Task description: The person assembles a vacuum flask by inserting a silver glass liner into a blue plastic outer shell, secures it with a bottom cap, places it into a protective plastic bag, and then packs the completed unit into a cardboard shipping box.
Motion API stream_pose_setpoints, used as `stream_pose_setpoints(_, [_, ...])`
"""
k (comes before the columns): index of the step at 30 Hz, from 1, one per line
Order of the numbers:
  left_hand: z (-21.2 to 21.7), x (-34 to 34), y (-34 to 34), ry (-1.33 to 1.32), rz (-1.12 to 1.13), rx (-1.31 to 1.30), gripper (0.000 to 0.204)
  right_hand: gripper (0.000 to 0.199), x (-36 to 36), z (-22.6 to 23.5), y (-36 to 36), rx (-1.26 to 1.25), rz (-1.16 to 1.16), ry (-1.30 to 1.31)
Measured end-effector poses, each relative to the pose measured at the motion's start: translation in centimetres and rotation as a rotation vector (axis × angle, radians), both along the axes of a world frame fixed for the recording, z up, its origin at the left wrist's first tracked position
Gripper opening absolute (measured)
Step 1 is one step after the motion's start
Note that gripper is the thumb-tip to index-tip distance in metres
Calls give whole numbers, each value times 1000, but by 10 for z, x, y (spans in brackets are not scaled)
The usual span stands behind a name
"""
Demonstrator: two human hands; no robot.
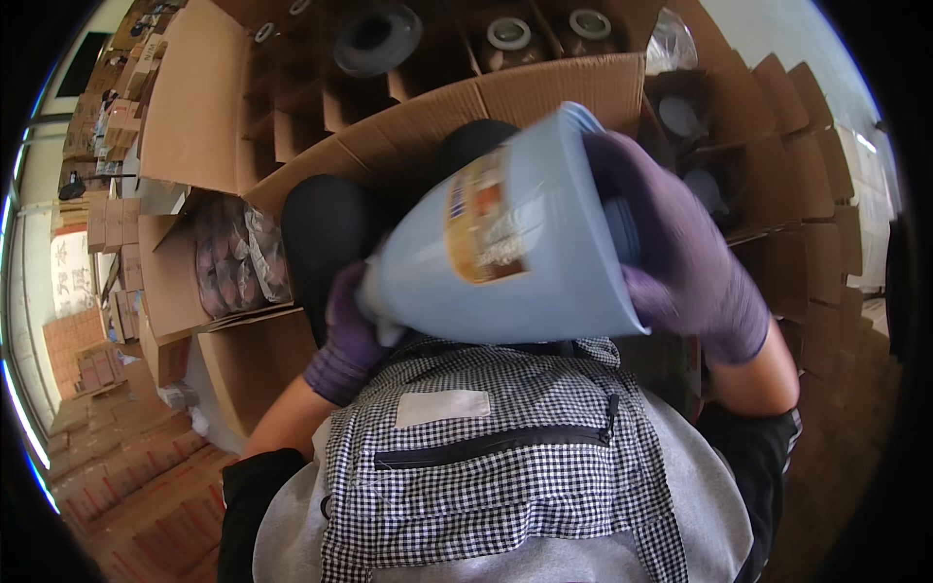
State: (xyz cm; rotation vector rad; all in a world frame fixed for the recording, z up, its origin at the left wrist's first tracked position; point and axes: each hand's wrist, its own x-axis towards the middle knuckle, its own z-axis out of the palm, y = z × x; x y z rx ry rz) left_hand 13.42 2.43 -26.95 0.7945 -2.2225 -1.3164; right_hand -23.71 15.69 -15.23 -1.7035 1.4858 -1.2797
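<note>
I hold a large pale blue plastic jug (525, 243) on its side in front of my chest, its orange and white label facing up. My right hand (680, 262), in a purple glove, grips the wide bottom end at the right. My left hand (350, 335), also gloved purple, holds the narrow neck end at the lower left; the cap is hidden by the fingers. Below the jug is my black-and-white checked apron (486, 466) with a zip pocket.
An open cardboard box with divider cells (321, 107) stands ahead, holding jars with white lids (508, 34). A box of bagged goods (238, 257) sits at the left. More divided cartons (807, 194) stand at the right. Stacked boxes (107, 117) fill the far left.
</note>
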Motion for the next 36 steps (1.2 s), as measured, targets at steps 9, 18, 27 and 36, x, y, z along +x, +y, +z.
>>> stream_pose_setpoints(9, [100,-27,-56,-167,265,-658,53,64,79,44,-184,557,497,664])
stream_pose_setpoints(18, [138,-37,-147,151,-291,-214,65,76,83,66,-231,658,731,617])
stream_pose_setpoints(27, [165,-78,-191,-164,-818,-239,41,59,0,-8,-382,372,179,577])
stream_pose_setpoints(36, [179,-112,-170,-379,-835,-284,46,36,-15,-103,-433,-141,401,651])
